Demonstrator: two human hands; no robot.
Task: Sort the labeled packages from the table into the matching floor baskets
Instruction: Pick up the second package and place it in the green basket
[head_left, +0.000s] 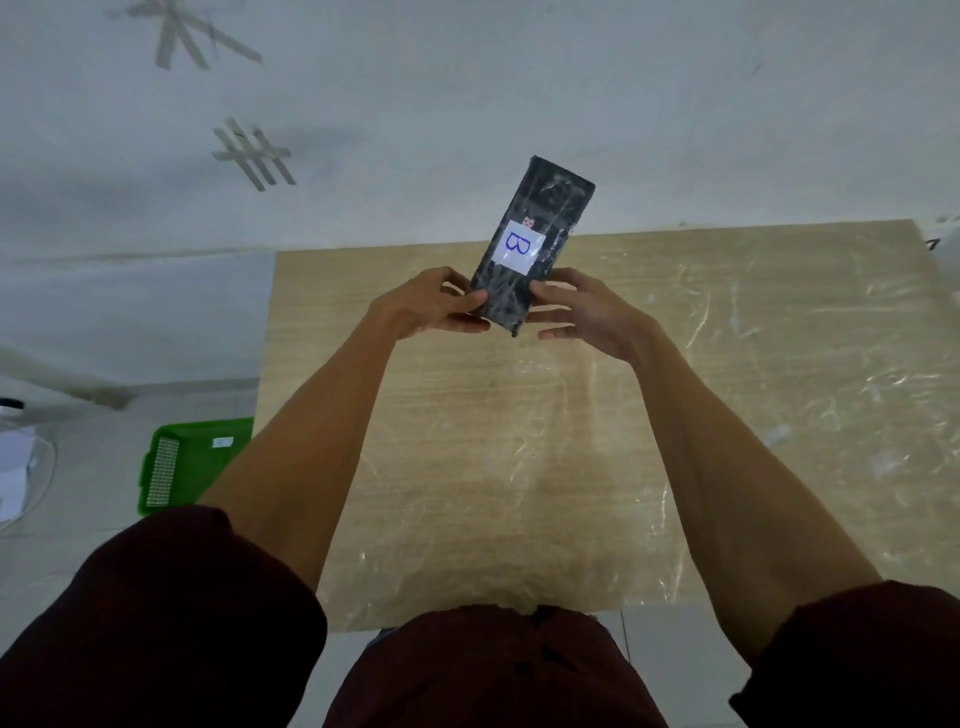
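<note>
Head view: a person in dark red sleeves is holding a black, film-wrapped package (532, 244) up above the far edge of the wooden counter (727, 415), both arms stretched forward. The left hand (431, 306) is grasping the package's near end from the left, its grip closing on the wrapper with thumb on top. The right hand (587, 312) is touching the same end from the right, fingers spread and only loosely curled. The package is tilting away, its white label (518, 250) bearing a blue letter B and facing the camera. A green basket (176, 457) is sitting on the floor just beyond the counter's left edge, partly hidden by the left forearm.
</note>
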